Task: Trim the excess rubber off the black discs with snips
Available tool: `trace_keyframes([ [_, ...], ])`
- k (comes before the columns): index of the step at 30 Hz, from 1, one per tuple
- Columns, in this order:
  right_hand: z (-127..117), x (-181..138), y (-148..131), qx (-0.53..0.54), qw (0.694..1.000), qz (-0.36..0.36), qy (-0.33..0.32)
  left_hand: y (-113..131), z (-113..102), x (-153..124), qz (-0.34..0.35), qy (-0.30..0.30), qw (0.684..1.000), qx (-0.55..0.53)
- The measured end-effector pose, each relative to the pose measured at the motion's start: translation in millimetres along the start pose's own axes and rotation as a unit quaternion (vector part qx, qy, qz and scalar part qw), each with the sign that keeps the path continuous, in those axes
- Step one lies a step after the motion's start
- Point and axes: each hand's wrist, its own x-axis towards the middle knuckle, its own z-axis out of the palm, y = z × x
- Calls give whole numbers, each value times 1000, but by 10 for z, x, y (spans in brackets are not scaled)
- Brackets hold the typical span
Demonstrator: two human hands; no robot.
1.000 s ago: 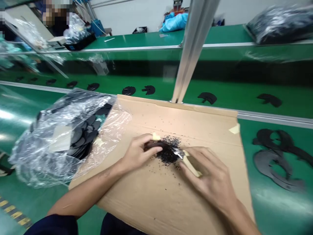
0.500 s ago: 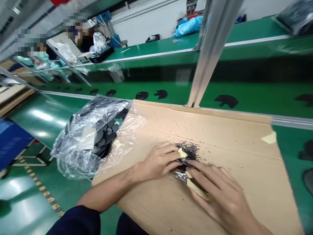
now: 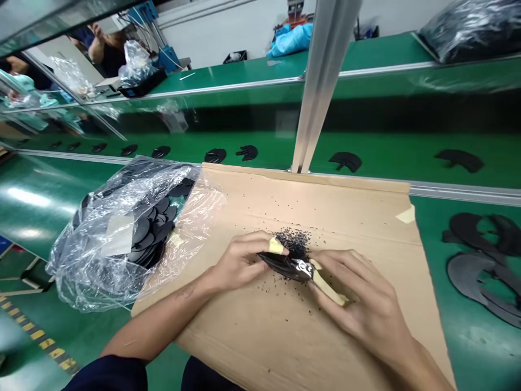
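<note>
My left hand [image 3: 246, 259], with yellow tape around a fingertip, pinches a dark, glossy, curved plastic part [image 3: 279, 265] just above the cardboard. My right hand [image 3: 358, 290] is closed around what look like small nippers: a shiny metal head [image 3: 303, 267] and a yellow handle [image 3: 331, 292] show between thumb and fingers. The metal head meets the right end of the black part; whether its jaws are open cannot be seen. Behind the hands lies a heap of tiny black scraps [image 3: 293, 239], with loose bits scattered around it.
A cardboard sheet [image 3: 244, 336] covers the bench. On its left sits a clear plastic bag [image 3: 81, 244] full of black discs. Larger black parts [image 3: 472, 277] lie at right. A row of black parts [image 3: 345, 161] lines the green surface behind a metal post [image 3: 321, 81]. People work at far left.
My hands have lifted and turned the black part, so its curved side and the tool's metal head now show. The whole view has shifted, moving the scene leftward.
</note>
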Motion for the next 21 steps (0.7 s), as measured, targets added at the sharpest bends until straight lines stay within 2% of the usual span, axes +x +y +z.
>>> trace_keyframes([
  [14, 1, 2, 11, -35, 999, -22, -32, 35, -51, -1, 3, -38, 999, -31],
  [21, 22, -9, 1, -50, 998, -30, -27, 15, -19, -11, 15, -13, 999, -51],
])
